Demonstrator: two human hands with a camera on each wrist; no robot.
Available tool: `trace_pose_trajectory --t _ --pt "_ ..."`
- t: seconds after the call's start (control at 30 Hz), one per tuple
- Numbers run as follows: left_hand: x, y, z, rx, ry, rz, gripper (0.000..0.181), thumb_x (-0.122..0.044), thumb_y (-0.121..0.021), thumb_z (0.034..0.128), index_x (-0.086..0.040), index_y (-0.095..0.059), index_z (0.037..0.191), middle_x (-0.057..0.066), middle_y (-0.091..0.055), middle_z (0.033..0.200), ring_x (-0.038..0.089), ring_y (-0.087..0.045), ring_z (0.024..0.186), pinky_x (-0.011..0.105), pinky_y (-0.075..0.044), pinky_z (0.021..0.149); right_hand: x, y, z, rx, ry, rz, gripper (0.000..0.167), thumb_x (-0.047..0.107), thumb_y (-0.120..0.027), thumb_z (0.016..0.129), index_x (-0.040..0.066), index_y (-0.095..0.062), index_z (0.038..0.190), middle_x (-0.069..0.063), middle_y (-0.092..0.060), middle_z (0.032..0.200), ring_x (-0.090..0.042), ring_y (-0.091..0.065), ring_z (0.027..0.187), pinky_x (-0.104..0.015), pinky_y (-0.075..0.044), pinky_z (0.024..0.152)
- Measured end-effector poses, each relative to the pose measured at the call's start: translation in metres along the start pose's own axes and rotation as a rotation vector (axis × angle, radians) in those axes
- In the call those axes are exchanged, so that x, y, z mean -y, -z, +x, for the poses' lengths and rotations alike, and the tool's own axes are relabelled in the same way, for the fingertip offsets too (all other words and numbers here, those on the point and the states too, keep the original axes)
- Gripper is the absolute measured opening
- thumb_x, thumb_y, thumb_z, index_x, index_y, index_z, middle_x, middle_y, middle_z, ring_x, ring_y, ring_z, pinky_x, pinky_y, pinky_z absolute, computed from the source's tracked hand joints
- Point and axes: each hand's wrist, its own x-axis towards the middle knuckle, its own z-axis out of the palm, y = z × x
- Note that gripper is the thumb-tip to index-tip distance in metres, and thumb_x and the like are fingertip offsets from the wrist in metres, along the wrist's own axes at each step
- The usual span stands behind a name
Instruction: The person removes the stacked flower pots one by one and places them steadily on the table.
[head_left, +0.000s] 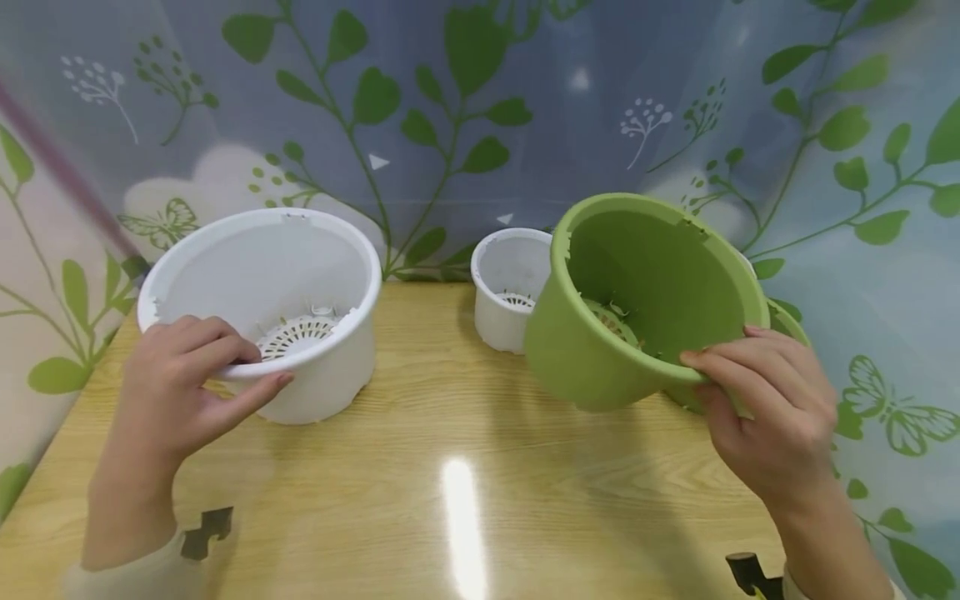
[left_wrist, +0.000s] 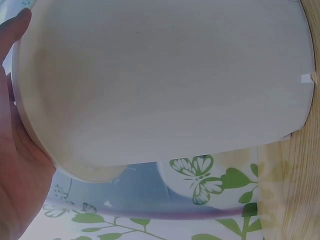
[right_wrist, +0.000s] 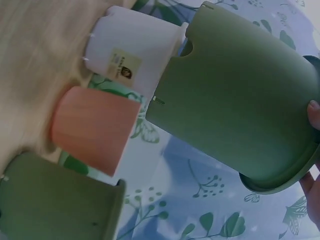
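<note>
On the left of the table in the head view stands a large white flowerpot (head_left: 330,392) with a slotted base. My left hand (head_left: 187,383) grips its near rim, fingers inside and thumb along the outside. The left wrist view is mostly filled by that pot's smooth wall (left_wrist: 170,90). At the right, my right hand (head_left: 780,400) pinches the near rim of a large green flowerpot (head_left: 592,358), which is tilted and held above the table. In the right wrist view, the green pot's wall (right_wrist: 240,95) shows notches at the base edge, and only some fingertips appear.
A small white flowerpot (head_left: 498,325) stands at the table's back. The right wrist view shows a labelled white pot (right_wrist: 135,45), an orange pot (right_wrist: 95,130) and another green pot (right_wrist: 55,200). A leaf-patterned curtain (head_left: 600,108) hangs behind the wooden table (head_left: 375,492).
</note>
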Motion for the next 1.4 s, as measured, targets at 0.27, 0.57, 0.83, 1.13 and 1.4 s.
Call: trace_pose_trajectory --t 0.27,0.57,0.83,1.13,1.4 --pt "0.001 -0.001 -0.001 0.0 -0.005 -0.002 0.043 -0.053 -0.072 0.0809 -0.013 -0.069 0.065 -0.004 -0.061 0.064 0.017 -0.046 0.054 0.031 -0.031 0.057 -0.002 0.019 -0.019 -0.002 -0.002 -0.028 0.02 0.009 -0.066 0.086 0.0 -0.073 0.069 -0.011 -0.068 0.066 -0.034 -0.055 0.063 -0.039 -0.053 0.091" --pt "0.001 0.0 0.001 0.004 -0.005 -0.006 0.043 -0.052 -0.073 0.0803 -0.013 -0.068 0.065 -0.004 -0.061 0.064 0.018 -0.047 0.055 0.031 -0.032 0.058 -0.002 0.035 -0.037 0.101 0.0 -0.033 0.026 0.019 -0.07 0.092 0.002 -0.076 0.074 -0.01 -0.07 0.068 -0.031 -0.056 0.064 -0.036 -0.052 0.094" --pt "0.002 0.0 -0.001 0.002 -0.001 -0.008 0.041 -0.051 -0.074 0.0792 -0.013 -0.068 0.065 -0.005 -0.061 0.064 0.018 -0.048 0.055 0.031 -0.032 0.059 -0.005 0.042 -0.064 0.208 -0.013 -0.042 0.029 0.023 -0.067 0.096 0.003 -0.077 0.077 -0.009 -0.07 0.07 -0.03 -0.058 0.064 -0.034 -0.05 0.096" --pt "-0.002 0.0 0.001 0.004 0.007 0.002 0.045 -0.054 -0.071 0.0816 -0.013 -0.069 0.066 -0.004 -0.061 0.064 0.019 -0.049 0.057 0.031 -0.031 0.059 -0.008 0.041 -0.081 0.269 -0.004 -0.035 0.028 0.019 -0.065 0.096 0.004 -0.077 0.076 -0.006 -0.071 0.071 -0.026 -0.061 0.063 -0.032 -0.05 0.095" --pt "-0.008 0.001 0.007 -0.008 -0.002 0.026 0.051 -0.059 -0.064 0.0853 -0.012 -0.068 0.064 -0.004 -0.06 0.062 0.016 -0.045 0.054 0.03 -0.03 0.057 -0.014 0.041 -0.092 0.316 -0.014 -0.049 0.028 0.018 -0.063 0.097 0.006 -0.078 0.077 -0.004 -0.072 0.073 -0.023 -0.062 0.064 -0.03 -0.048 0.098"
